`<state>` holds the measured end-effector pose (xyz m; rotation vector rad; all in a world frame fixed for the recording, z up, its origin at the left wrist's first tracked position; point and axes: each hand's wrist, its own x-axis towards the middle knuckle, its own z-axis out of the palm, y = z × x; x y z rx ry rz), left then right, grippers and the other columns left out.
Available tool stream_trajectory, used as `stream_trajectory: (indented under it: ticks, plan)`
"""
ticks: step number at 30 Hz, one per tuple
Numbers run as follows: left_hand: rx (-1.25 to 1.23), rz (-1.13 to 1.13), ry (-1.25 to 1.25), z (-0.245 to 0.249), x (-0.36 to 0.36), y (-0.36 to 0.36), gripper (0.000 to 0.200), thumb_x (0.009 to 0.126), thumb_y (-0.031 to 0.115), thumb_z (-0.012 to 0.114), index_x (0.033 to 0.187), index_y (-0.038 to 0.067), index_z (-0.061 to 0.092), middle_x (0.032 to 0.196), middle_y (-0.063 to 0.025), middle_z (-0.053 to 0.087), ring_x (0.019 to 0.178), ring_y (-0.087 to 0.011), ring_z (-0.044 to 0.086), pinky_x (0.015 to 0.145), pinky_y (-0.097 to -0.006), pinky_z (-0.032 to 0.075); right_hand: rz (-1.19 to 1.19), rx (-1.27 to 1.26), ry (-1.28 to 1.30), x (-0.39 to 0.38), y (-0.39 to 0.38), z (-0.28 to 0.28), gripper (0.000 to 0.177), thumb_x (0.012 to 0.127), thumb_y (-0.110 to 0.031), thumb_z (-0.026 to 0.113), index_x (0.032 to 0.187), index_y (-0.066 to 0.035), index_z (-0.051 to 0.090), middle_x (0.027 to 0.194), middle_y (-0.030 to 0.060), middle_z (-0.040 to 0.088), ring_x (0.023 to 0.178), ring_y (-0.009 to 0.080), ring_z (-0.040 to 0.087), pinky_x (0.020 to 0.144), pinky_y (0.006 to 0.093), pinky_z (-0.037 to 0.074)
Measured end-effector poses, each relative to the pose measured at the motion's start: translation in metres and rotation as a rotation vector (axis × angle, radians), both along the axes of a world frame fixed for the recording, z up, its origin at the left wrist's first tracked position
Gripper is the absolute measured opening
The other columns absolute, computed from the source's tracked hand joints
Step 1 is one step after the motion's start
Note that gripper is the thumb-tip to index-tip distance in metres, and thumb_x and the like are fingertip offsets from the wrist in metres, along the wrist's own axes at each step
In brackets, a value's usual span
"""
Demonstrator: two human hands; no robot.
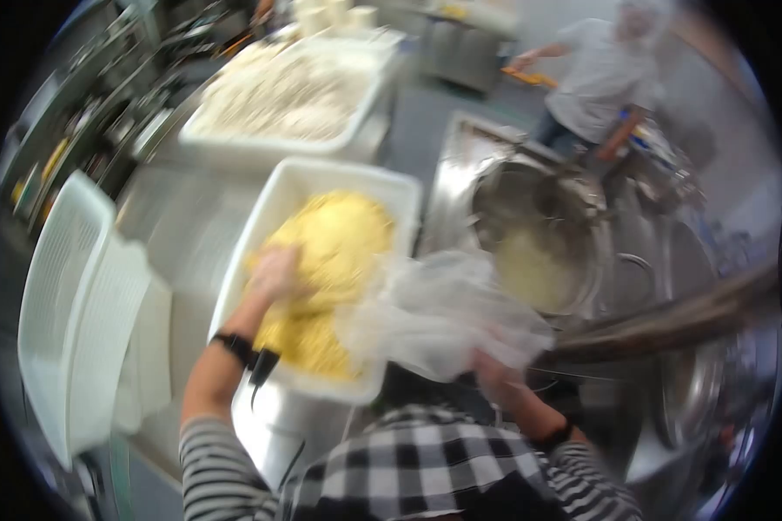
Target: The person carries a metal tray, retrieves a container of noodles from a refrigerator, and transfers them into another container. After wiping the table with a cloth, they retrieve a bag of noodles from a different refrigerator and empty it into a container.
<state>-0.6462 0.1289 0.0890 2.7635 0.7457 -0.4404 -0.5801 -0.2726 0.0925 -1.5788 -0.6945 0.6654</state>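
A white tub (400, 187) in front of me holds a heap of yellow, crumbly food (343, 230). My left hand (278, 273) presses against the near left side of that heap; its fingers are blurred and partly hidden. To the right, my right hand (495, 378) grips a clear plastic bag (434, 304). The crumpled bag hangs over the tub's right edge and hides part of the heap there.
Behind the tub, a larger white tray (321, 143) holds pale flour-like material. White slotted crates (69, 286) stand at left. On the right, a large steel pot (539, 252) contains pale liquid, and a long wooden handle (669, 321) crosses nearby. Another person (591, 82) stands beyond.
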Motion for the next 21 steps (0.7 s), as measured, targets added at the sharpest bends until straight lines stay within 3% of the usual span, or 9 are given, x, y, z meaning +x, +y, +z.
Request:
stream_trajectory:
  ticks: [2, 4, 7, 9, 11, 13, 15, 17, 21]
  plan:
    - [0.077, -0.056, -0.046, 0.027, 0.002, -0.018, 0.041, 0.064, 0.023, 0.06, 0.103, 0.009, 0.051, 0.097, -0.015, 0.053, 0.101, -0.029, 0.045, 0.08, -0.0372, 0.041, -0.003, -0.358, -0.65, -0.019, -0.033, -0.006, 0.033, 0.086, -0.023, 0.044, 0.113, -0.004, 0.039, 0.102, 0.008, 0.048, 0.084, 0.015, 0.05, 0.073, 0.0281, 0.044]
    - [0.09, -0.076, -0.133, 0.017, 0.003, -0.015, 0.034, 0.066, 0.019, 0.056, 0.098, 0.008, 0.054, 0.095, -0.0144, 0.054, 0.1, -0.0287, 0.045, 0.079, -0.0364, 0.042, -0.135, 0.052, 0.369, -0.025, -0.065, -0.047, 0.03, 0.084, -0.021, 0.048, 0.108, -0.004, 0.044, 0.098, 0.008, 0.051, 0.083, 0.0154, 0.052, 0.07, 0.0285, 0.045]
    - [0.123, -0.172, -0.193, -0.004, 0.014, -0.003, 0.029, 0.065, 0.016, 0.054, 0.093, 0.008, 0.055, 0.089, -0.0137, 0.055, 0.094, -0.0275, 0.05, 0.075, -0.0364, 0.044, 0.185, -0.058, 0.224, -0.029, -0.112, -0.115, 0.028, 0.083, -0.02, 0.05, 0.105, -0.002, 0.047, 0.093, 0.0073, 0.054, 0.08, 0.0148, 0.054, 0.068, 0.0277, 0.045]
    - [0.157, -0.272, -0.326, -0.038, 0.022, 0.024, 0.026, 0.064, 0.015, 0.057, 0.089, 0.008, 0.055, 0.081, -0.014, 0.055, 0.082, -0.0272, 0.053, 0.07, -0.0369, 0.044, -0.089, -0.156, 0.452, -0.038, -0.08, -0.055, 0.025, 0.083, -0.02, 0.051, 0.101, -0.002, 0.05, 0.085, 0.006, 0.056, 0.075, 0.0138, 0.054, 0.067, 0.0268, 0.044]
    - [0.232, -0.261, -0.41, -0.024, 0.034, 0.035, 0.033, 0.049, 0.015, 0.066, 0.078, 0.008, 0.053, 0.074, -0.0139, 0.052, 0.074, -0.0292, 0.052, 0.061, -0.0376, 0.043, -0.061, -0.311, -0.002, -0.041, -0.075, -0.01, 0.028, 0.083, -0.023, 0.051, 0.101, -0.002, 0.05, 0.083, 0.006, 0.055, 0.074, 0.0128, 0.053, 0.065, 0.0256, 0.044]
    - [0.155, -0.284, -0.514, 0.01, 0.049, 0.035, 0.032, 0.049, 0.014, 0.067, 0.078, 0.007, 0.054, 0.075, -0.0138, 0.053, 0.073, -0.0309, 0.052, 0.061, -0.0377, 0.043, -0.258, 0.147, -0.008, -0.046, -0.107, -0.064, 0.027, 0.083, -0.02, 0.052, 0.105, -0.003, 0.048, 0.087, 0.0066, 0.054, 0.076, 0.0126, 0.052, 0.064, 0.0269, 0.045]
    - [0.2, -0.242, -0.564, 0.031, 0.077, 0.028, 0.032, 0.052, 0.017, 0.068, 0.08, 0.008, 0.054, 0.07, -0.0126, 0.052, 0.073, -0.0301, 0.052, 0.065, -0.0368, 0.043, -0.246, -0.616, -1.416, -0.027, -0.087, -0.012, 0.022, 0.079, -0.001, 0.05, 0.1, 0.002, 0.052, 0.079, 0.0074, 0.055, 0.07, 0.0152, 0.052, 0.059, 0.0262, 0.046]
    - [0.241, -0.196, -0.577, 0.039, 0.093, 0.038, 0.034, 0.054, 0.018, 0.069, 0.082, 0.007, 0.054, 0.076, -0.0138, 0.053, 0.077, -0.0298, 0.053, 0.068, -0.0368, 0.044, -0.826, -0.115, -0.217, -0.003, -0.027, 0.018, 0.023, 0.081, -0.003, 0.05, 0.103, 0.002, 0.05, 0.078, 0.0062, 0.054, 0.069, 0.0137, 0.051, 0.059, 0.0259, 0.045]
    - [0.281, 0.133, -0.641, 0.013, 0.117, 0.04, 0.043, 0.057, 0.02, 0.067, 0.095, 0.008, 0.052, 0.092, -0.0154, 0.052, 0.085, -0.0299, 0.053, 0.074, -0.0376, 0.044, -0.762, -0.49, -1.027, 0.046, -0.036, -0.047, 0.029, 0.081, -0.003, 0.05, 0.109, 0.003, 0.046, 0.086, 0.0066, 0.052, 0.074, 0.0122, 0.05, 0.059, 0.025, 0.044]
